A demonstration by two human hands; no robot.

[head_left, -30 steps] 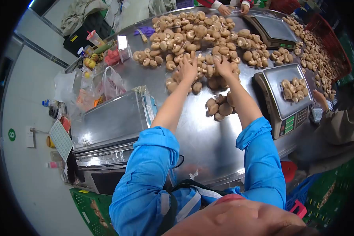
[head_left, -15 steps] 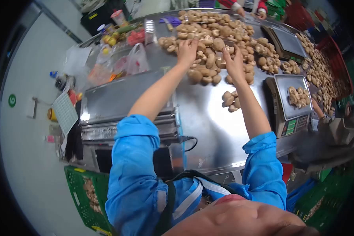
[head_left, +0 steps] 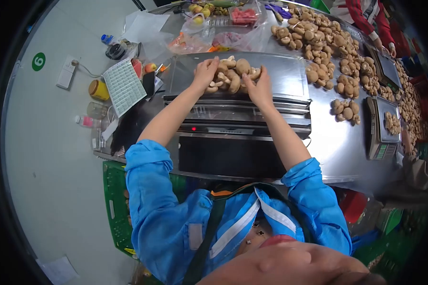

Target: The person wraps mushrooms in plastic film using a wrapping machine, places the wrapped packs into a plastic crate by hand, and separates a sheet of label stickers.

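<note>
A cluster of brown-capped mushrooms (head_left: 234, 80) is between my two hands, over the flat metal top (head_left: 287, 71) of a wrapping machine. On its left side, my left hand (head_left: 205, 75) cups the cluster with fingers curled against it. From the right, my right hand (head_left: 260, 89) grips the same cluster, thumb at the near edge and fingers around the far side. Whatever lies under the mushrooms is hidden by them. Nearer my body, the machine's bar (head_left: 223, 129) shows a red light.
A large mushroom pile (head_left: 318, 35) spreads across the steel table. At right stands a scale (head_left: 385, 128) with mushrooms on it; a smaller group (head_left: 346, 110) lies beside it. Plastic bags (head_left: 190, 42) and fruit are behind the machine. Another person's hands (head_left: 384, 46) are at the far right.
My hands have moved from the big pile to over the machine's metal top, with a cluster of mushrooms between them. The view has swung left.
</note>
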